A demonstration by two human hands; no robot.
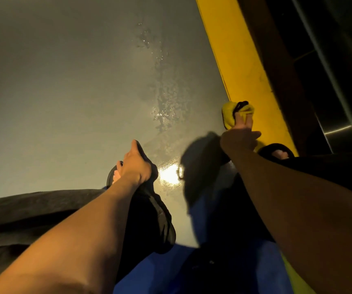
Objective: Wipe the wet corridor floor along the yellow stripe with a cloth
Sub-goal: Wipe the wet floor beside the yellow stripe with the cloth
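The grey corridor floor (64,92) spreads wide and open to the left and far, while on the right it ends at the yellow stripe (241,60), which runs from the near right to the far middle. Beyond the stripe a dark brown edge and dark panels close that side. A trail of water (162,98) lies on the floor left of the stripe, from far down to a bright glare near the feet.

The right hand (239,139) reaches to the floor's edge at the stripe; its fingers are curled round a yellow cloth (231,113), bunched against the stripe's left border, with a dark band at its top. The left hand (136,166) is closed on dark fabric (149,209) at the left knee, thumb pointing far.

Dark sandals (277,150) show under both hands, the right one touching the stripe. Blue clothing (192,262) fills the near middle.
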